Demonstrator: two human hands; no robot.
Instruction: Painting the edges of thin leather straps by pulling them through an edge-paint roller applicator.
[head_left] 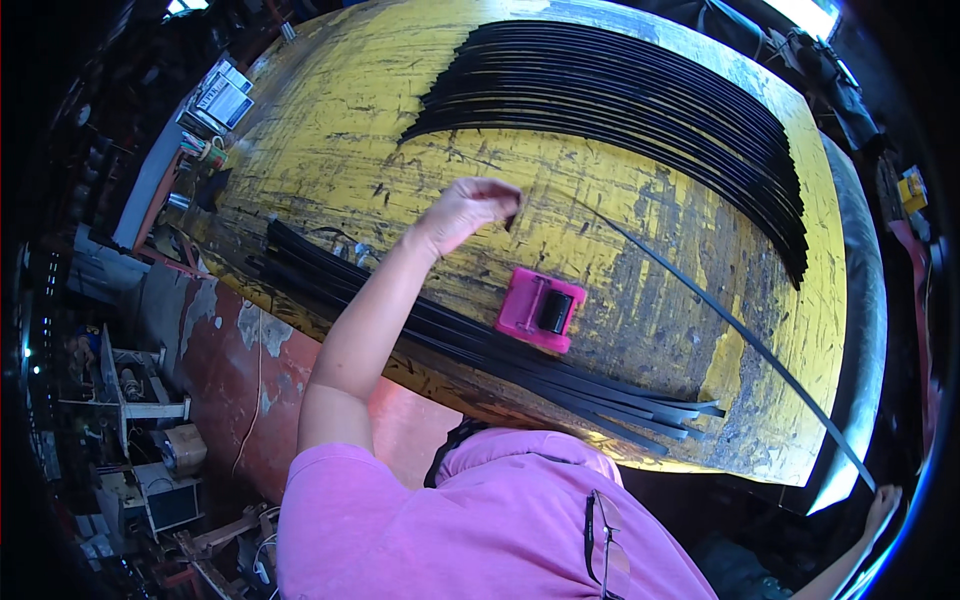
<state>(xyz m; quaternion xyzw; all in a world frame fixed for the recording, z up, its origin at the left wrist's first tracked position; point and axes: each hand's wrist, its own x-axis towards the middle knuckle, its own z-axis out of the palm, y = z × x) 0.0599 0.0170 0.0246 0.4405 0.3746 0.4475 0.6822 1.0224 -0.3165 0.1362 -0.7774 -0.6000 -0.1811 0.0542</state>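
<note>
One long black strip (735, 322) slants across the right half of the yellow table (300, 160) — lower end pinched in right hand (882, 508), past the edge. Left hand (472, 208) over mid-table, fingers curled; can't tell if gripping. Pink block (522, 300) with black roller (555, 311) between it and near strip bundle (560, 380) — strip row (620, 95) at far side.

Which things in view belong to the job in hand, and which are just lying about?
Seemingly in the job:
black strip in the right hand
laid-out row of strips
near bundle of strips
yellow table beneath
perhaps the pink block with a black roller

Seemingly just lying about:
boxes at the table's left edge
cup beside them
</note>
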